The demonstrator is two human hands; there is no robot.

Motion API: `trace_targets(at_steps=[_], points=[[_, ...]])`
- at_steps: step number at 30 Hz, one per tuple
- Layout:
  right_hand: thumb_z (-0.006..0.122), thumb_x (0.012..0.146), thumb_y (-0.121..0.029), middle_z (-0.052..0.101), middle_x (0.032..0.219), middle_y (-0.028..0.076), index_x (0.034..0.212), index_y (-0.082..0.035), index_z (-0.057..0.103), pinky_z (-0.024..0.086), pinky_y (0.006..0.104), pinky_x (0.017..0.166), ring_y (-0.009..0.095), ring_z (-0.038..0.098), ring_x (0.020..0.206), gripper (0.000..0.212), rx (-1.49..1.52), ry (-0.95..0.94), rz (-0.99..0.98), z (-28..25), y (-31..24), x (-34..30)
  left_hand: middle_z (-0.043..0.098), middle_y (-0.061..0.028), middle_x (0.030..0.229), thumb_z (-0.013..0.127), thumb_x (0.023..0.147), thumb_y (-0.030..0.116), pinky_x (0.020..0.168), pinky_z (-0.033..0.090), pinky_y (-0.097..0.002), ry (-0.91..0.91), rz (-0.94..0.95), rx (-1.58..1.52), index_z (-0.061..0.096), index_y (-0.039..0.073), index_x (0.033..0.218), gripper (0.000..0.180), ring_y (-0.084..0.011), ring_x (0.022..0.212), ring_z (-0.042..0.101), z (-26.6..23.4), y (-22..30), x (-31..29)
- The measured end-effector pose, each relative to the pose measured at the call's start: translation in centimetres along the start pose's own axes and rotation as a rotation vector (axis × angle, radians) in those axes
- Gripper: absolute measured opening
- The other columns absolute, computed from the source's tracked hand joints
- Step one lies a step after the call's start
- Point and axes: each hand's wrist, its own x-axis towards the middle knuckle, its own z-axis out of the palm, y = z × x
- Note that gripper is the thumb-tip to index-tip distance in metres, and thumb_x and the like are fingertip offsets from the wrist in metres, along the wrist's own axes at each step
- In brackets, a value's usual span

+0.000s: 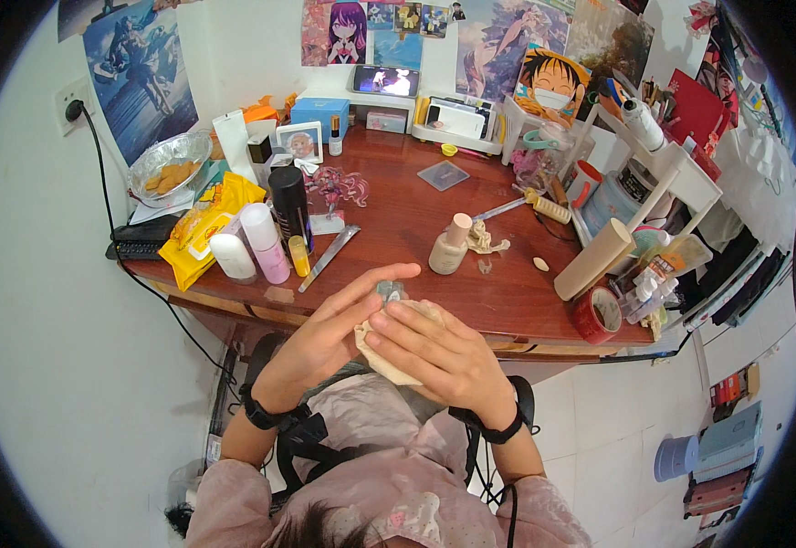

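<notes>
Close to the desk's front edge, my two hands hold a soft, flat cream-coloured piece [385, 358] between them. It looks like a sheet of clay, though its kind is not certain. My left hand [327, 327] supports it from the left, index finger stretched out to the right. Across its top lie the fingers of my right hand [439, 350], pressed close together. A small grey, see-through object [389, 290] shows at the fingertips, partly hidden. Beyond the hands stands a cream bottle [449, 245] with a rounded cap. Crumpled cream scraps [486, 239] lie beside it.
On the left are a yellow wipes packet [206, 233], a pink-and-white bottle [264, 242], a black can [289, 203] and a silver strip-like tool [329, 258]. A beige cylinder [594, 259] and red tape roll [598, 314] stand right. A phone [386, 80] leans at the back.
</notes>
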Motion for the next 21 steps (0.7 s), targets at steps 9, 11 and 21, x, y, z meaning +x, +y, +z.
trace_targets(at_steps=[9, 11, 21], points=[[0.064, 0.076, -0.012, 0.052, 0.134, 0.006, 0.129, -0.006, 0.054, 0.041, 0.0422, 0.104, 0.024, 0.047, 0.127, 0.055, 0.011, 0.041, 0.019, 0.2, -0.2, -0.1, 0.056, -0.0079, 0.121, 0.045, 0.100, 0.024, 0.094, 0.043, -0.0265, 0.086, 0.076, 0.131, 0.036, -0.001, 0.140, 0.048, -0.0124, 0.110, 0.054, -0.1, -0.5, -0.1], [0.065, 0.075, -0.011, 0.052, 0.133, 0.007, 0.129, -0.006, 0.054, 0.042, 0.0425, 0.103, 0.024, 0.047, 0.127, 0.056, 0.015, 0.071, 0.035, 0.2, -0.2, 0.1, 0.055, -0.0088, 0.124, 0.043, 0.101, 0.024, 0.095, 0.043, -0.0270, 0.112, 0.105, 0.219, 0.037, -0.002, 0.139, 0.047, -0.0130, 0.112, 0.054, 0.2, -0.3, -0.1], [0.067, 0.074, -0.008, 0.051, 0.133, 0.013, 0.128, -0.002, 0.054, 0.043, 0.0449, 0.102, 0.029, 0.049, 0.124, 0.056, 0.059, 0.140, 0.162, 0.5, 0.1, 0.3, 0.045, -0.0102, 0.140, 0.036, 0.101, 0.016, 0.100, 0.040, -0.0298, 0.056, -0.010, 0.152, 0.036, 0.000, 0.141, 0.043, -0.0163, 0.122, 0.048, 1.0, 0.3, -0.5]])
